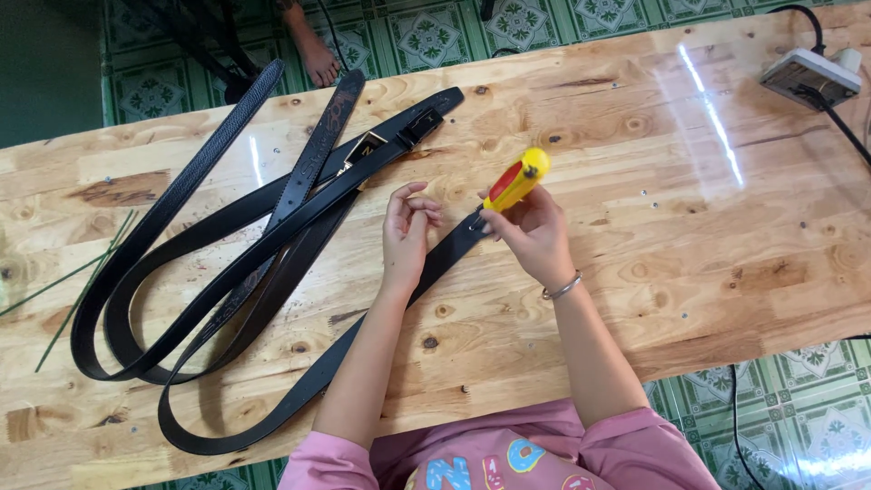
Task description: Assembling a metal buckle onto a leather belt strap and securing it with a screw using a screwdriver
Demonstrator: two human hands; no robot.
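Head view: right hand [535, 234] clasps yellow-and-red plastic punch tool [514, 180] on black leather belt's end [458, 243]; left hand [406, 234], fingers curled empty, should pin the strap flat to the wooden tabletop [635, 227].

Wooden table [689, 272] under black belts [227, 263]

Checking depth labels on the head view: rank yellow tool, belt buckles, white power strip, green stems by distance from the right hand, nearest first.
1. Yellow tool: held in the right hand, over the belt end at table centre.
2. Belt buckles: up and left, past the left hand.
3. White power strip: far right corner of the table.
4. Green stems: left end of the table, farthest.
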